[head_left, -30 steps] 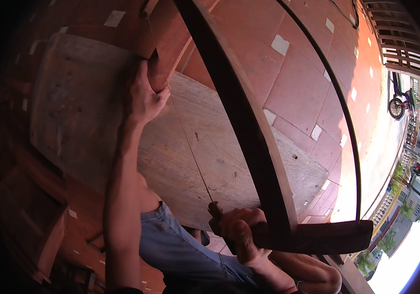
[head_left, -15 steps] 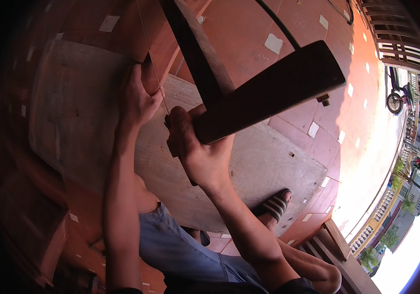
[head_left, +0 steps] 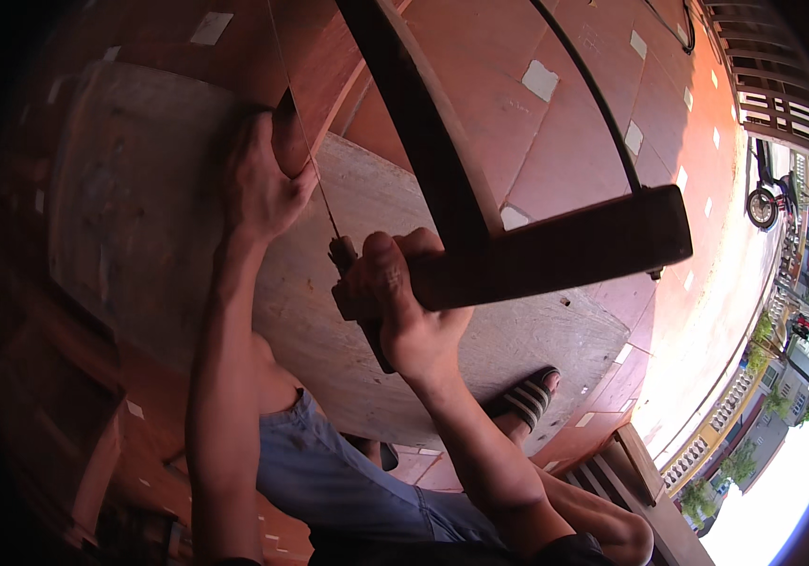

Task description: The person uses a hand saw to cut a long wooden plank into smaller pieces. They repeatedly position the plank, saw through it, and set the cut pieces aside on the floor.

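My right hand [head_left: 414,307] is closed around the end of a wooden frame saw [head_left: 565,245], at the lower end of its dark crosspiece. From that grip the thin saw blade [head_left: 299,118] runs up and away, passing close by my left thumb. The saw's long middle bar [head_left: 433,123] and a dark curved tension rod [head_left: 602,104] stretch toward the top edge. My left hand [head_left: 267,184] is wrapped around the near end of a reddish-brown wooden piece [head_left: 329,90], beside the blade. Whether the blade touches the wood I cannot tell.
A worn grey board [head_left: 536,330] lies under my hands, with my sandalled foot [head_left: 527,396] on its right part. Reddish floor tiles [head_left: 565,123] surround it. Slatted wooden furniture [head_left: 640,472] stands at the lower right, a railing [head_left: 782,104] at the upper right, and a motorcycle [head_left: 765,198] outside.
My right hand has drawn the frame saw down and to the right, toward me, and the crosspiece has turned closer to level. My left hand stays on the wooden piece.
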### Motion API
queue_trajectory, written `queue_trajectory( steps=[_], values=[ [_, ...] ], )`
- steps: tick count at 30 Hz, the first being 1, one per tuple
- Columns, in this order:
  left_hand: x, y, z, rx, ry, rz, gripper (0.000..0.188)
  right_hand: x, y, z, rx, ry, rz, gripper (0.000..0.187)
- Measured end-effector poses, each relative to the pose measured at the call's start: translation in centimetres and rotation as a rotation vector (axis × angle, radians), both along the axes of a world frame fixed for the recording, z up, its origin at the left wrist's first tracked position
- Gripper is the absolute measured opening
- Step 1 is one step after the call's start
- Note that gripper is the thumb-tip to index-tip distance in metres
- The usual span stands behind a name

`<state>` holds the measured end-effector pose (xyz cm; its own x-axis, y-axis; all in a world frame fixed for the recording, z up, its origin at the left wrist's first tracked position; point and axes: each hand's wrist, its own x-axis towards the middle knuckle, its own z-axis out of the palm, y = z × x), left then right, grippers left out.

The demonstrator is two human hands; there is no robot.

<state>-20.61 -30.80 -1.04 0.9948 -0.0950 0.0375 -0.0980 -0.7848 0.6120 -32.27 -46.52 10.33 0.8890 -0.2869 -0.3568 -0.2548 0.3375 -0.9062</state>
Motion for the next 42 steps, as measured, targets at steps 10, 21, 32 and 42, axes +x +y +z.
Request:
queue_trajectory(
  steps=[10,21,32,42],
  values=[
    [-0.6,1.4,-1.2,-0.034,0.100,0.033,0.071,-6.1,-2.4,4.8,-0.055,0.029,0.136,0.031],
    [-0.3,0.2,-0.1,-0.039,-0.082,0.040,0.063,-0.1,0.3,-0.7,-0.029,-0.056,-0.019,0.031],
    [1.1,3.1,1.6,-0.262,0.456,-0.038,0.104,1.8,0.8,-0.5,-0.084,-0.031,0.032,0.030],
    [4.4,5.9,4.5,-0.280,0.654,-0.174,0.074,1.7,0.3,-0.7,0.034,-0.075,0.065,0.034]
  ],
)
